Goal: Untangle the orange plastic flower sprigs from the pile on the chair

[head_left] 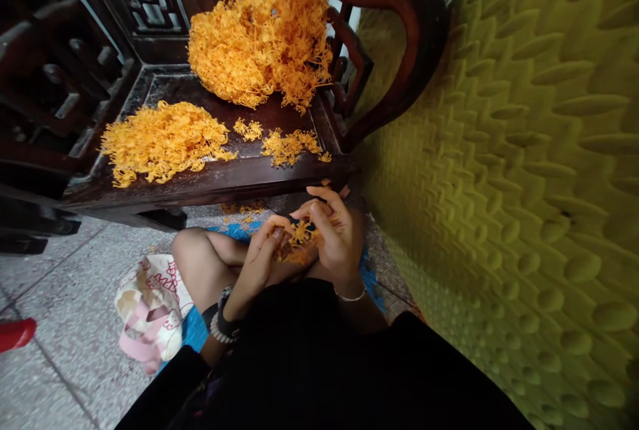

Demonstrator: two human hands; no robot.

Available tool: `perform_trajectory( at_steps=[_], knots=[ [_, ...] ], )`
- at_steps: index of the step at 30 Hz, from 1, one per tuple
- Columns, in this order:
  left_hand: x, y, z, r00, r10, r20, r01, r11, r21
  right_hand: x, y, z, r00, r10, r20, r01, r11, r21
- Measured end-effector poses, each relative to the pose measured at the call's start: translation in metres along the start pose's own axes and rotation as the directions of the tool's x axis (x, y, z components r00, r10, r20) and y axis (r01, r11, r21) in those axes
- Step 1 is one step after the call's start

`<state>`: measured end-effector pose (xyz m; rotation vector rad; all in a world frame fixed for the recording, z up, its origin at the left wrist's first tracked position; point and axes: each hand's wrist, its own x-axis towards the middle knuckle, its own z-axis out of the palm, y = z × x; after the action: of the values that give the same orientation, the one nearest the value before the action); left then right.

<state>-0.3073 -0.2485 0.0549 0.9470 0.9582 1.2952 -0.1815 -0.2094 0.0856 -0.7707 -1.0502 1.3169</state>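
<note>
Taking the hands as the clock's centre, the dark wooden bench seat (269,172) ends in a straight front edge at 12 o'clock, near the fingers. At 3 o'clock the olive-yellow wall panel with raised leaf shapes (499,150) closes off that side; more room lies at 9, over speckled grey floor (64,283) past the bent knee. The left hand (264,250) has thumb and fingers drawn together, the right hand (332,233) is loosely curled — whether either pinches, I cannot tell. A small curly orange piece (302,233) is between them.

On the bench, a tall orange curly mound (264,44) rises between 11 and 12, a low orange heap (167,140) at 10. The curved wooden armrest (417,37) blocks 1 o'clock; a white cloth bag with pink straps (154,307) — on the floor — sits at 8.
</note>
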Motion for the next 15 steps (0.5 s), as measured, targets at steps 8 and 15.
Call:
perform_trajectory(
  at_steps=[8,15],
  knots=[
    [0.001,-0.001,0.008,0.977,0.211,0.023,-0.202,0.894,0.399,-0.003,0.016,0.006,0.999,0.029,-0.030,-0.033,0.990,-0.135],
    [0.001,0.004,-0.014,0.985,0.173,-0.007,-0.149,0.869,0.471,0.010,0.013,-0.012,0.872,0.233,0.430,-0.094,0.943,-0.320]
  ],
)
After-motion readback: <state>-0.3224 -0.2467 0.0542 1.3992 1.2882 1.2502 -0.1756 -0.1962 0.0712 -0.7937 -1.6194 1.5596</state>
